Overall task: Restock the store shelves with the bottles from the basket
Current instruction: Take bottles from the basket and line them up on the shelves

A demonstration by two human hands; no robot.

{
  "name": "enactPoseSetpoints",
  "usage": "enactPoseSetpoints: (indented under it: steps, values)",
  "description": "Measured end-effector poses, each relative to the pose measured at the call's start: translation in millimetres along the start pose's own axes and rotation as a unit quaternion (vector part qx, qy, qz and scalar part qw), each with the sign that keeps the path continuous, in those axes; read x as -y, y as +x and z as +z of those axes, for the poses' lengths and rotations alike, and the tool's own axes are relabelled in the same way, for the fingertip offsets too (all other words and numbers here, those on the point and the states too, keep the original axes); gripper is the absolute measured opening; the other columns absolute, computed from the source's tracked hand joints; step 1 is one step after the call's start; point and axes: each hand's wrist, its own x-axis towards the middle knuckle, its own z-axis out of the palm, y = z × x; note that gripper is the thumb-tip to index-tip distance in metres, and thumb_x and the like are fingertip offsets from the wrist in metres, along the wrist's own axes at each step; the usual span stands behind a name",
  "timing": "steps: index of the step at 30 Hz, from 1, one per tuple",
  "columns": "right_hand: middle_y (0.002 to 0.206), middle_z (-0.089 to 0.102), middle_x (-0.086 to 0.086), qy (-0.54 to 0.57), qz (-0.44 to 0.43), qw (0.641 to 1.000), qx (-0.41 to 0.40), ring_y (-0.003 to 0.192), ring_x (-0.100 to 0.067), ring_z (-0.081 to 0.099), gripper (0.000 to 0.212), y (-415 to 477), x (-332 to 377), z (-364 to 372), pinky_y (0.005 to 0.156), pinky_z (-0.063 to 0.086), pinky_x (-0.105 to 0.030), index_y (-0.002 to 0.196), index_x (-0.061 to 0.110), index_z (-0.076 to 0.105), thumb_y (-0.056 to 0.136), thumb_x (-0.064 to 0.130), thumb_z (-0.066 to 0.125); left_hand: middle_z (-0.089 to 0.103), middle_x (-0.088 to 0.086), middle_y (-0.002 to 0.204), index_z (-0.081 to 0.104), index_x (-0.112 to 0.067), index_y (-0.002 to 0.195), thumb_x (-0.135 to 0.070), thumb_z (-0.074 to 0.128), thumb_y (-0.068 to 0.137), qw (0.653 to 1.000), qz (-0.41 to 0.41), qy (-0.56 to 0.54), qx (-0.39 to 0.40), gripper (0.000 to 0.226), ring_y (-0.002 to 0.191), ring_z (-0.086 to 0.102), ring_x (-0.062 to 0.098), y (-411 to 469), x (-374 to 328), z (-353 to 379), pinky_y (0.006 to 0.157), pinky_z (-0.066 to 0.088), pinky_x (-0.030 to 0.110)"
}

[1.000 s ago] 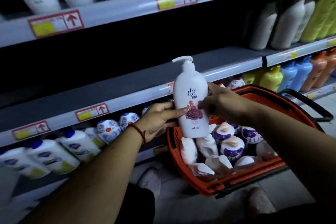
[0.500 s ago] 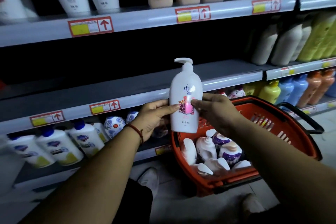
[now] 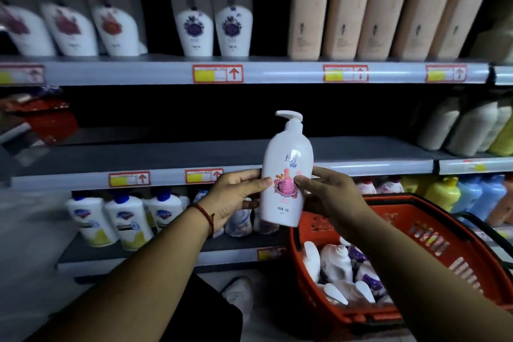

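Observation:
A white pump bottle (image 3: 286,172) with a pink flower label stands upright in the air before the middle shelf (image 3: 194,155). My left hand (image 3: 236,197) grips its left side and my right hand (image 3: 330,197) grips its right side. Down at the right, the red basket (image 3: 433,233) holds several white bottles (image 3: 336,264) with purple labels, lying on their sides. The wide part of the middle shelf behind the held bottle is dark and bare.
The top shelf (image 3: 277,72) carries white bottles (image 3: 213,14) and peach-coloured bottles (image 3: 347,16). White bottles with blue caps (image 3: 125,216) fill the lower shelf at left. Pale, yellow and blue bottles (image 3: 472,194) stand at the right. A white shoe (image 3: 238,294) rests on the floor.
The held bottle has come up away from the basket, and the view has tilted upward, bringing the top shelf's bottles fully into sight. Both hands keep their grip.

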Motion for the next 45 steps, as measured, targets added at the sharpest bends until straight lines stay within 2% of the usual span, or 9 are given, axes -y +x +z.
enactPoseSetpoints:
  steps: [9,13,17,22,27,30,36,40,45]
  values:
    - [0.089,0.078,-0.017,-0.038,-0.051,0.987,0.148,0.068,-0.021,0.072,0.012,21,61,147,0.056,0.056,-0.027,0.098,-0.003,0.075,0.087,0.003,0.073,0.075,0.005,0.11,0.073,-0.013,0.114,-0.025,0.074,0.086,0.99,0.065,0.057,-0.114,0.031,0.095,0.068,0.014,-82,-66,-124,0.077,0.055,0.03]
    - [0.094,0.077,-0.02,-0.044,-0.073,0.977,0.193,0.077,-0.027,0.074,0.016,38,99,220,0.063,0.06,-0.032,0.099,-0.004,0.075,0.083,-0.001,0.075,0.075,0.008,0.111,0.072,-0.01,0.116,-0.018,0.072,0.086,0.982,0.084,0.049,-0.163,0.031,0.098,0.07,0.019,-110,-112,-181,0.078,0.057,0.032]
    - [0.098,0.077,-0.02,-0.052,-0.069,0.97,0.227,0.092,-0.038,0.075,0.019,62,144,287,0.081,0.062,-0.05,0.102,-0.002,0.075,0.084,0.001,0.075,0.074,0.008,0.114,0.07,-0.01,0.118,-0.016,0.07,0.088,0.968,0.105,0.059,-0.22,0.031,0.111,0.068,0.027,-118,-165,-233,0.096,0.052,0.045]
    - [0.092,0.079,-0.013,-0.056,-0.103,0.966,0.23,0.078,-0.026,0.077,0.014,99,189,348,0.06,0.06,-0.031,0.099,0.0,0.075,0.085,0.004,0.076,0.075,0.006,0.112,0.069,-0.014,0.118,-0.019,0.067,0.091,0.955,0.124,0.073,-0.258,0.027,0.109,0.069,0.025,-104,-218,-285,0.095,0.053,0.043]
    - [0.09,0.078,-0.011,-0.07,-0.123,0.961,0.238,0.063,-0.014,0.074,0.015,135,219,395,0.052,0.058,-0.027,0.103,0.002,0.072,0.088,0.002,0.073,0.077,0.0,0.103,0.07,-0.019,0.109,-0.015,0.06,0.096,0.946,0.131,0.105,-0.276,0.018,0.095,0.07,0.015,-79,-259,-328,0.074,0.056,0.026]
    - [0.088,0.075,-0.01,-0.085,-0.152,0.957,0.234,0.054,-0.011,0.07,0.011,159,234,422,0.047,0.054,-0.025,0.098,0.008,0.07,0.089,0.002,0.072,0.076,-0.001,0.109,0.068,-0.02,0.118,-0.017,0.06,0.096,0.942,0.145,0.114,-0.28,0.024,0.103,0.068,0.017,-65,-274,-356,0.087,0.052,0.034]
    - [0.104,0.074,-0.019,-0.091,-0.191,0.955,0.21,0.087,-0.031,0.074,0.022,200,239,487,0.079,0.063,-0.048,0.108,0.0,0.069,0.087,-0.001,0.071,0.073,0.002,0.118,0.059,-0.019,0.133,-0.015,0.056,0.098,0.93,0.175,0.121,-0.3,0.035,0.108,0.068,0.017,-42,-288,-418,0.095,0.054,0.039]
    - [0.105,0.073,-0.012,-0.122,-0.223,0.949,0.188,0.095,-0.03,0.071,0.031,225,216,528,0.085,0.06,-0.052,0.106,0.009,0.067,0.079,-0.001,0.076,0.069,-0.003,0.122,0.054,-0.023,0.137,-0.017,0.057,0.099,0.912,0.165,0.201,-0.319,0.039,0.112,0.065,0.018,-31,-278,-459,0.091,0.058,0.037]
    - [0.116,0.07,-0.005,-0.15,-0.258,0.937,0.182,0.102,-0.024,0.068,0.048,242,171,540,0.091,0.058,-0.048,0.127,0.018,0.06,0.083,0.011,0.078,0.068,-0.007,0.118,0.056,-0.026,0.129,-0.026,0.079,0.082,0.869,0.148,0.308,-0.358,0.053,0.106,0.066,0.012,-14,-248,-481,0.094,0.056,0.038]
